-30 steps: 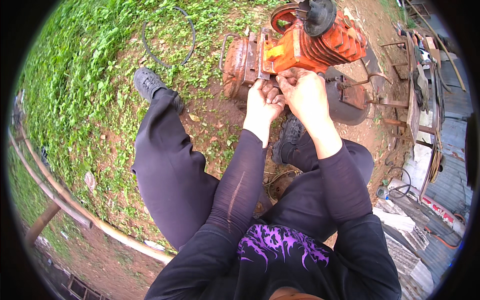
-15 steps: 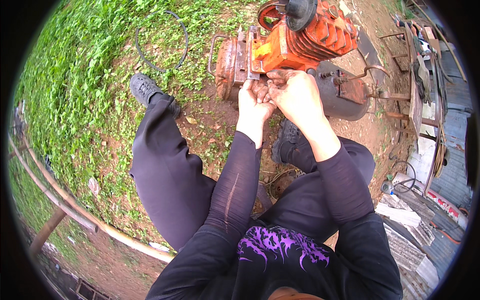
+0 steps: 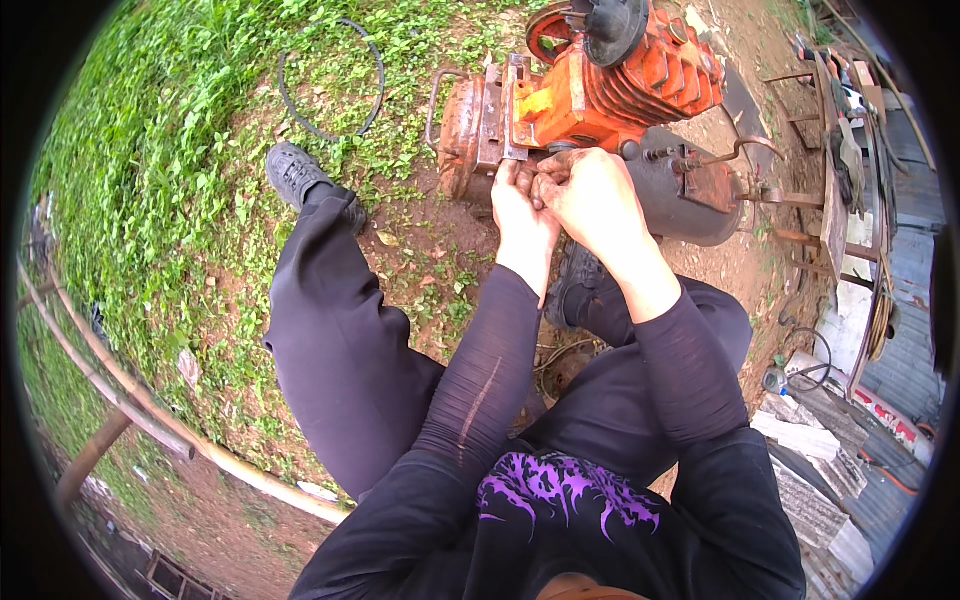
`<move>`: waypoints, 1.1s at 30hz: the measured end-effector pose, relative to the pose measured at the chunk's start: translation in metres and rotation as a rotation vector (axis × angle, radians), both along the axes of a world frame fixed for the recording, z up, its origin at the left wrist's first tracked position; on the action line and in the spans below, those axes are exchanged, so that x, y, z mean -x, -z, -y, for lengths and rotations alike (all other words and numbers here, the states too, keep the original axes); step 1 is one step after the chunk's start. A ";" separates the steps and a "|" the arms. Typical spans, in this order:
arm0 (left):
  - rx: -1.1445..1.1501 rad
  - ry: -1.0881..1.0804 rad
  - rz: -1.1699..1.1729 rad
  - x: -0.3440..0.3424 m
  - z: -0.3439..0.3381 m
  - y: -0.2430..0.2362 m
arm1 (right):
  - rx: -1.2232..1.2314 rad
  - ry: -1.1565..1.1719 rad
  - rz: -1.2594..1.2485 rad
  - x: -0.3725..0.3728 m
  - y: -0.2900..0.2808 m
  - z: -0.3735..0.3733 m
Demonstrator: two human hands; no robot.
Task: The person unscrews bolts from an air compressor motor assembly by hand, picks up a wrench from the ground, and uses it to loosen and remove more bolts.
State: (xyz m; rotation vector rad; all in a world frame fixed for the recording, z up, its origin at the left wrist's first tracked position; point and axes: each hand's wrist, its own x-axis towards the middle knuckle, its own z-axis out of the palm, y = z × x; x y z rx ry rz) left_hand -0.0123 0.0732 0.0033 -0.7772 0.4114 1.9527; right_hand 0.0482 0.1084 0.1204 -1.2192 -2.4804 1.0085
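Note:
An orange finned air compressor pump (image 3: 590, 100) sits on a metal bracket (image 3: 515, 110) above a rusty, dark cylindrical tank (image 3: 690, 205). Close below the bracket's near end, my left hand (image 3: 522, 210) has its fingers curled and pressed together. My right hand (image 3: 592, 190) meets it from the right, its fingers bent into a pinch. The fingertips of both hands touch each other, with dark grime on them. Whatever lies between them is hidden or too small to make out. A black pulley wheel (image 3: 612, 32) stands at the top of the pump.
On the grass at the far left lies a thin black belt loop (image 3: 378, 85). A bamboo rail (image 3: 250, 478) crosses the lower left. Along the right stand a rusty metal frame (image 3: 835, 190) and corrugated sheets (image 3: 915, 350). My shoe (image 3: 297, 175) rests left of the tank.
My left hand has turned and moved slightly right, drawing closer against my right hand; its fingers are more curled. The whole view has shifted a little, with the compressor appearing slightly further right.

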 end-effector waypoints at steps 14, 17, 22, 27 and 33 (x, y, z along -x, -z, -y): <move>0.053 0.029 -0.352 0.000 0.005 0.010 | -0.199 -0.010 -0.035 0.012 0.015 -0.001; 0.040 0.021 -0.361 -0.002 0.007 0.011 | -0.229 -0.021 -0.040 0.018 0.020 -0.002; 0.080 0.002 -0.389 -0.002 0.008 0.011 | -0.339 -0.071 0.022 0.026 0.021 -0.002; 0.105 -0.046 -0.327 -0.004 0.004 0.007 | -0.446 -0.003 -0.001 0.041 0.015 0.003; 0.108 -0.064 -0.288 -0.007 0.003 0.007 | -0.428 0.115 0.225 0.048 0.016 0.001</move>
